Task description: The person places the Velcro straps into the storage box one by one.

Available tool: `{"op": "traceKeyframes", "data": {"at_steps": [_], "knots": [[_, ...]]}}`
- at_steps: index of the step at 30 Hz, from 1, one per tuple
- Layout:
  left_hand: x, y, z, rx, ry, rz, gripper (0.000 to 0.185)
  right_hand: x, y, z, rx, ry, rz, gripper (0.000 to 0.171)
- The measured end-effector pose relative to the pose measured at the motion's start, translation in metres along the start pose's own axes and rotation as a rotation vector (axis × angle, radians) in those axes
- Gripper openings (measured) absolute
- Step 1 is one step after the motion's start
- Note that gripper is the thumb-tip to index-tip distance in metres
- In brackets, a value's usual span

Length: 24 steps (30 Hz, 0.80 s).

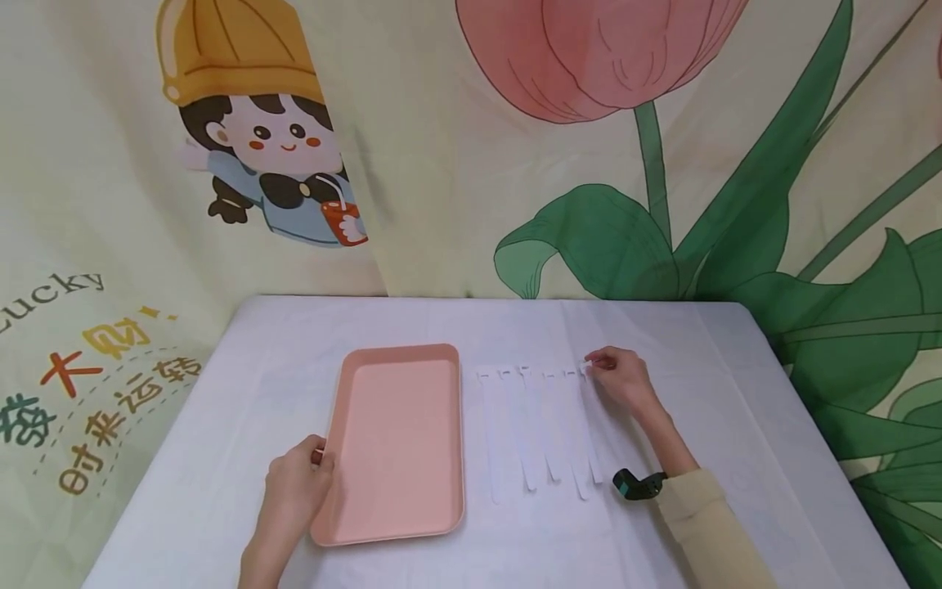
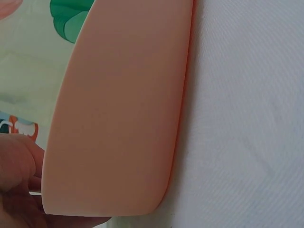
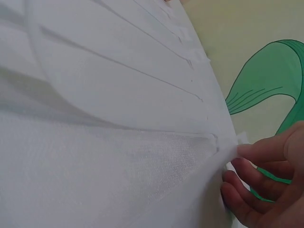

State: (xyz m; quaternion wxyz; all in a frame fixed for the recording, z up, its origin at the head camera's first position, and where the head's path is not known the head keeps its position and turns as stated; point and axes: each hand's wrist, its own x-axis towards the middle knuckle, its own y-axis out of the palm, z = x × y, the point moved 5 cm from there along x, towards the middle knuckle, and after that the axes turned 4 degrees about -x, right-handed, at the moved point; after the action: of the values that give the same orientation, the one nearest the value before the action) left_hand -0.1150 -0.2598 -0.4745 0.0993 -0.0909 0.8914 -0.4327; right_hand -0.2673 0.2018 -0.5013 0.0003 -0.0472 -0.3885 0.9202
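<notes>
A pink rectangular tray (image 1: pixel 393 450) lies on the table, its long sides running away from me. My left hand (image 1: pixel 294 488) grips its left rim, with the fingers at the edge; in the left wrist view the tray's pink side (image 2: pixel 118 109) hides part of that hand (image 2: pixel 19 178). Right of the tray, several thin white strips (image 1: pixel 508 433) lie side by side, some with lower ends curling up. At the far end of the rightmost strip (image 1: pixel 593 458), my right hand (image 1: pixel 621 378) pinches its tip between thumb and finger, also seen in the right wrist view (image 3: pixel 273 173).
A white cloth (image 1: pixel 736 393) covers the table, whose far edge meets a printed curtain (image 1: pixel 434 164) with a cartoon figure and a large tulip. A small black device (image 1: pixel 639 484) is worn on my right wrist beside a beige sleeve (image 1: pixel 710 523).
</notes>
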Motion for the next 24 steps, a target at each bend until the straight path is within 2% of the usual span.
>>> {"op": "traceKeyframes", "data": {"at_steps": [5, 13, 24], "knots": [[-0.001, -0.001, -0.001, -0.003, 0.002, -0.005, 0.026, -0.005, -0.007, -0.004, 0.048, -0.014, 0.004, 0.022], [-0.002, -0.003, -0.001, -0.002, 0.014, -0.032, 0.024, -0.009, -0.018, -0.005, 0.188, 0.004, 0.027, 0.026], [-0.002, -0.004, -0.002, -0.01, 0.001, -0.003, 0.019, -0.02, -0.037, -0.005, 0.229, 0.004, -0.002, 0.029]]}}
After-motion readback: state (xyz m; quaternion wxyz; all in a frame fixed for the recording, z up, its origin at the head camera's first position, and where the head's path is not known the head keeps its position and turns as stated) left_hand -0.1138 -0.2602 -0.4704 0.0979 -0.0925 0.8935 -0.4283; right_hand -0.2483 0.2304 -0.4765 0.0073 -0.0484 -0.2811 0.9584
